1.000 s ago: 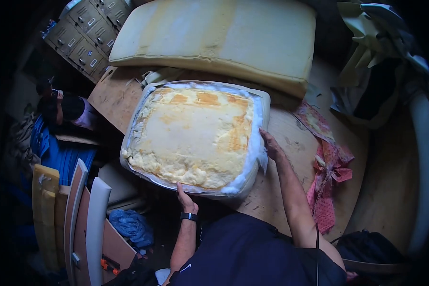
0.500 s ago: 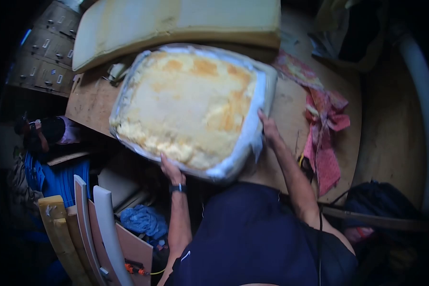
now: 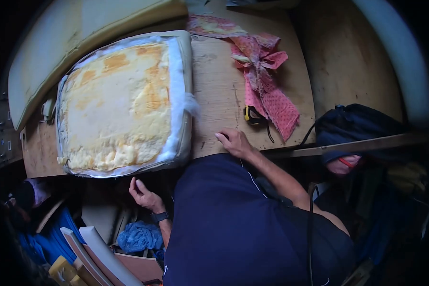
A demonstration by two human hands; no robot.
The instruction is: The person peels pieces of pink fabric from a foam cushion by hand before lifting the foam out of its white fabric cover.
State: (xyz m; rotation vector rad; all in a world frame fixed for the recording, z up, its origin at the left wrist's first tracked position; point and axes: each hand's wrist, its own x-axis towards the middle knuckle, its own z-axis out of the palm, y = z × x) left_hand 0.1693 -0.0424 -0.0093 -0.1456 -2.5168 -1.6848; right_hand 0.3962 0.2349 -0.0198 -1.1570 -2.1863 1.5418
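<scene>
A rectangular cushion [image 3: 114, 105] with yellowed foam, white wadding along its edges and a grey cover rim lies on the wooden table [image 3: 214, 95]. My left hand [image 3: 147, 196], with a dark watch on the wrist, is just below the cushion's near edge, apart from it, fingers loosely bent and holding nothing. To the right of the cushion my right hand [image 3: 234, 143] is over the table's front edge, thumb and forefinger apart, also holding nothing. A pink patterned cloth [image 3: 271, 95], knotted in the middle, lies farther right beside a black and yellow tape measure [image 3: 254, 115].
Behind the cushion stands a long curved foam piece [image 3: 90, 33]. Below left are a crumpled blue plastic bag [image 3: 139, 236], curved padded strips [image 3: 107, 257] and a blue object [image 3: 57, 233]. A dark bag [image 3: 357, 125] sits at the right.
The cushion, held in both hands before, now rests on the table. Both hands have let go and drawn away from it. The camera view has shifted right.
</scene>
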